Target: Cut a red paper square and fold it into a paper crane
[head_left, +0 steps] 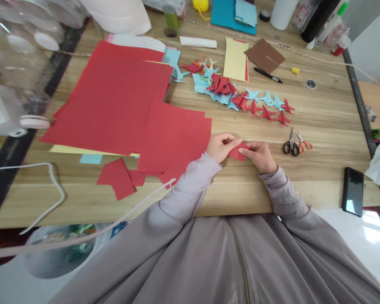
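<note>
A small folded piece of red paper (237, 153) is pinched between both hands just above the wooden table (240, 194). My left hand (221, 146) grips its left side, thumb on top. On the right edge, my right hand (260, 156) holds it with thumb and fingers closed. Large red sheets (114, 97) lie stacked left of my hands, a smaller red sheet (177, 135) reaching close to my left wrist. Beyond my hands sit red paper cranes (266, 113) and light blue paper cranes (267, 99), several in rows and others heaped.
Black-handled scissors (291, 145) and orange-handled scissors (302, 143) lie to the right, with a phone (353, 192) at the table's edge. A black pen (267, 75), yellow paper (236, 59) and brown paper (264, 55) are farther back. Red scraps (117, 177) and a white cable (55, 185) lie left.
</note>
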The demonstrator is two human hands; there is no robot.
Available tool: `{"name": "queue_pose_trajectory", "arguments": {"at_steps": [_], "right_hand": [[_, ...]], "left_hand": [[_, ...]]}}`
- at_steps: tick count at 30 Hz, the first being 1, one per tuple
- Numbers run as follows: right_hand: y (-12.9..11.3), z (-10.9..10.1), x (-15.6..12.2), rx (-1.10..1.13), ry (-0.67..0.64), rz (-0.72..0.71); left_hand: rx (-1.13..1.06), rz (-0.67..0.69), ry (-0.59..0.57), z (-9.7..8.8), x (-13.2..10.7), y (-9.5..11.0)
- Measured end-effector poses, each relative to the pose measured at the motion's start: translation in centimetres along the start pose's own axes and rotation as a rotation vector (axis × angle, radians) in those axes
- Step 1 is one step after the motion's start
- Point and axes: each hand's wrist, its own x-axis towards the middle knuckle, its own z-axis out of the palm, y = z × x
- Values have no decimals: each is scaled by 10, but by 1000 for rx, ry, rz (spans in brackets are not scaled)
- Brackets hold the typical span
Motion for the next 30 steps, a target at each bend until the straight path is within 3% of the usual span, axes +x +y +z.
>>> {"name": "queue_pose_trajectory", "arguments": {"at_steps": [9,16,30], "right_hand": [[0,-1,0,10,-1,-8],[3,-2,1,46,-37,-18],[-1,-3,0,46,-45,-47]], "left_hand": [[47,-5,-66,-1,0,-6],[85,26,-7,-1,-1,-2],[100,14,0,-1,-1,-2]]}}
